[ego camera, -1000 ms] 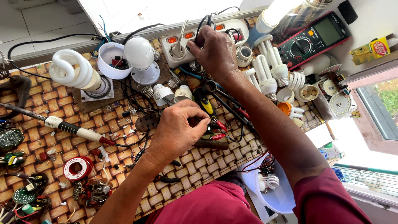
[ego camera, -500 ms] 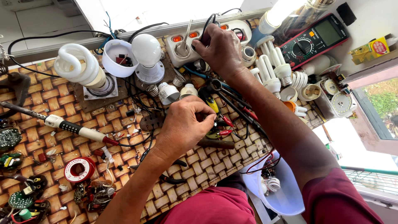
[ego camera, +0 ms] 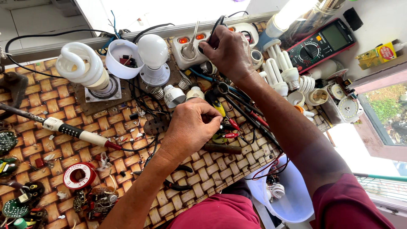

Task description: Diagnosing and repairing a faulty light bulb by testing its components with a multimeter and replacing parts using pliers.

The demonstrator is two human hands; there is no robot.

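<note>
My right hand (ego camera: 229,53) reaches to the back of the woven table and pinches a black plug with its cable (ego camera: 214,32) at the white power strip (ego camera: 182,57), which has orange switches. My left hand (ego camera: 190,127) rests mid-table with its fingers closed around a small part that is mostly hidden. Red clip leads (ego camera: 232,125) and a yellow-handled tool (ego camera: 217,107) lie right next to its fingertips. A white bulb base (ego camera: 174,95) lies just beyond the left hand.
A spiral lamp (ego camera: 80,68), a white cup (ego camera: 122,58) and a round bulb (ego camera: 153,53) stand at the back left. A soldering iron (ego camera: 63,127) and red tape roll (ego camera: 78,174) lie left. A multimeter (ego camera: 322,44) and tube lamps (ego camera: 280,72) sit right. A blue bucket (ego camera: 292,199) sits below the table edge.
My left hand has shifted slightly to the right and closed tighter over the small part. My right hand has stayed on the black plug at the power strip.
</note>
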